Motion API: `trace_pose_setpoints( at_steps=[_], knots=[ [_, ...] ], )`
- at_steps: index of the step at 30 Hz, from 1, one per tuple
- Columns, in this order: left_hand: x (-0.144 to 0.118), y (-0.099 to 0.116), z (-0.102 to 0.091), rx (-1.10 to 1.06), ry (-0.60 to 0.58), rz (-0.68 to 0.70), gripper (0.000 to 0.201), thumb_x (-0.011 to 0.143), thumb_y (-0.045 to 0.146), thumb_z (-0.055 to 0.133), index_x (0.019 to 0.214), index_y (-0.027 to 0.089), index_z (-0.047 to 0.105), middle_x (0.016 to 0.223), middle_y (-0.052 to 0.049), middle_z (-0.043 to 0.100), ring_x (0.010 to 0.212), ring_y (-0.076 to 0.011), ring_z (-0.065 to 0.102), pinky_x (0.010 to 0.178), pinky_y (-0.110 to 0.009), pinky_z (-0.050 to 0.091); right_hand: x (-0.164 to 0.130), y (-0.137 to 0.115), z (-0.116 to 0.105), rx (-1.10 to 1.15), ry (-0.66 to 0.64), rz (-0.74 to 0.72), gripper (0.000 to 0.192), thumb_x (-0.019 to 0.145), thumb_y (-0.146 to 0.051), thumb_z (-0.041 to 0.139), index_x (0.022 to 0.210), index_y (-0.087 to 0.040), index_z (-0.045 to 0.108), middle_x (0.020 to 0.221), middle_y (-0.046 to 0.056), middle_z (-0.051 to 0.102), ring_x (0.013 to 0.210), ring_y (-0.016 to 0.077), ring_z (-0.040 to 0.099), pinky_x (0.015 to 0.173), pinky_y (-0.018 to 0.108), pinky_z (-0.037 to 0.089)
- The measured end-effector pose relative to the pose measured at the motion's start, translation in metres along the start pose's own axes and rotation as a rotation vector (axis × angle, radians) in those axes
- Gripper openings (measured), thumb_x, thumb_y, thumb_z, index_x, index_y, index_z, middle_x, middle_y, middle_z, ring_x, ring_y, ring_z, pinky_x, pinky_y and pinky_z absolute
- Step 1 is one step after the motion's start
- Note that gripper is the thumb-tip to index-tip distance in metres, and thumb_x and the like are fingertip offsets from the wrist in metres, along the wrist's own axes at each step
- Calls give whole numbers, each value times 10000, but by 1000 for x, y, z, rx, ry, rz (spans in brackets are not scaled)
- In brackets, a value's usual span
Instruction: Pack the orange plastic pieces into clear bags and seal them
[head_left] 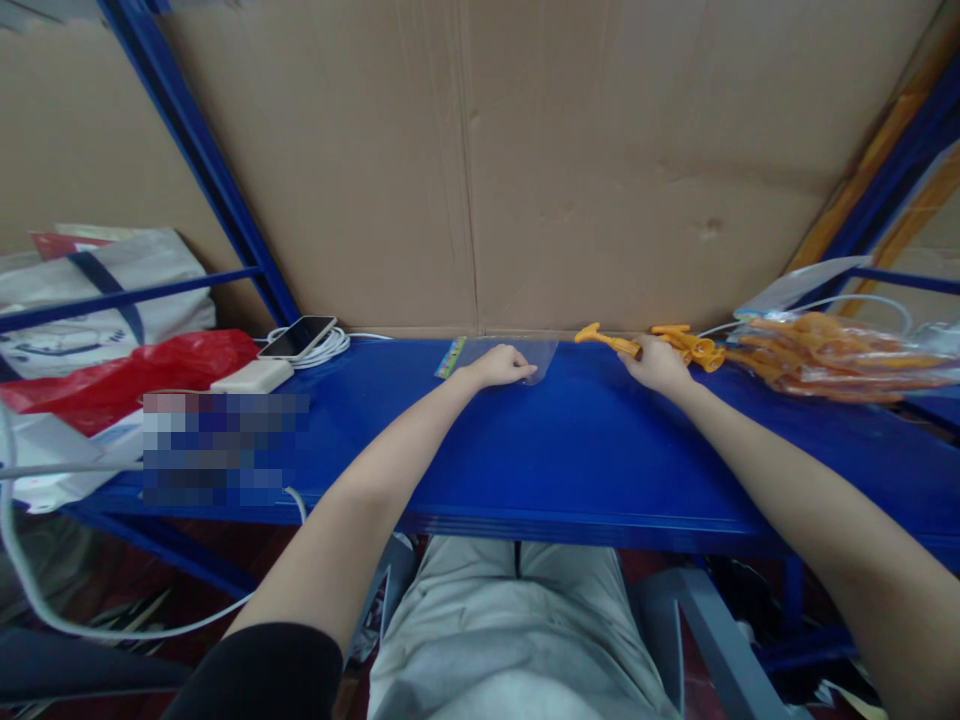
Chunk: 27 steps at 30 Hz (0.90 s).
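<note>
My left hand is closed at the edge of a clear plastic bag, which lies flat near the back of the blue table. A green and yellow printed strip runs along the bag's left end. Further right, my right hand grips an orange-yellow plastic piece with a T-shaped end that points left. Several similar orange pieces lie right behind and beside that hand, partly hidden by it. Their exact kind I cannot make out.
At the right lies a clear bag full of orange pieces. On the left are a phone on a coiled white cable, a white block, a red plastic bag and a cloth bag. Cardboard stands behind the blue table.
</note>
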<state>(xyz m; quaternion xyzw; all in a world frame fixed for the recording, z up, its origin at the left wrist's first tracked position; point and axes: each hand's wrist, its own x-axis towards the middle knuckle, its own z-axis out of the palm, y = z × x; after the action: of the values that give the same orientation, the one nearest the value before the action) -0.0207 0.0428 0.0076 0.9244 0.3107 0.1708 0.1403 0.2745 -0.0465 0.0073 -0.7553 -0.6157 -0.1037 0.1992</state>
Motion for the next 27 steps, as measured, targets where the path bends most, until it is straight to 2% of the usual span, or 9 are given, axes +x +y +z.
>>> trace_pose_setpoints(
  at_steps=[6, 11, 14, 19, 24, 27],
  knots=[
    [0, 32, 8, 309, 47, -107, 466, 953, 458, 478, 722, 166, 757, 805, -92, 748, 825, -212, 701, 713, -279, 480, 4, -1, 11, 233, 175, -225, 409, 921, -388, 518, 1188, -118, 669, 1156, 209, 706, 1083, 343, 666, 930, 453, 528],
    [-6, 61, 16, 471, 52, -220, 601, 947, 649, 458, 910, 142, 780, 997, -145, 754, 994, -287, 709, 783, -311, 517, 5, -11, 21, 321, 161, -402, 379, 902, -387, 548, 1166, -143, 665, 1135, 185, 703, 1085, 327, 656, 966, 465, 517],
    [-9, 68, 16, 534, 44, -249, 690, 917, 719, 468, 1044, 112, 771, 1121, -178, 732, 1091, -324, 690, 857, -327, 526, 5, -13, 22, 315, 110, -419, 351, 890, -342, 562, 1149, -132, 671, 1120, 183, 699, 1063, 317, 661, 957, 456, 520],
    [-12, 66, 11, 544, 45, -342, 815, 903, 788, 398, 1069, 86, 776, 1087, -201, 745, 1071, -354, 704, 847, -355, 539, 7, -4, 21, 310, 59, -400, 305, 853, -291, 605, 1103, -142, 696, 1066, 154, 716, 966, 287, 680, 881, 428, 546],
    [-11, 65, 14, 516, 87, -347, 795, 901, 782, 409, 1062, 95, 775, 1108, -194, 751, 1088, -342, 700, 840, -341, 544, 10, 3, 20, 301, 57, -382, 313, 845, -313, 629, 1104, -156, 710, 1027, 135, 731, 903, 267, 690, 807, 390, 558],
    [-8, 69, 18, 439, 61, -346, 787, 905, 789, 388, 1048, 119, 775, 1108, -174, 760, 1097, -327, 703, 840, -332, 548, 11, 3, 19, 309, 29, -370, 328, 851, -319, 627, 1116, -148, 713, 1022, 139, 738, 884, 262, 695, 785, 383, 561]
  ],
)
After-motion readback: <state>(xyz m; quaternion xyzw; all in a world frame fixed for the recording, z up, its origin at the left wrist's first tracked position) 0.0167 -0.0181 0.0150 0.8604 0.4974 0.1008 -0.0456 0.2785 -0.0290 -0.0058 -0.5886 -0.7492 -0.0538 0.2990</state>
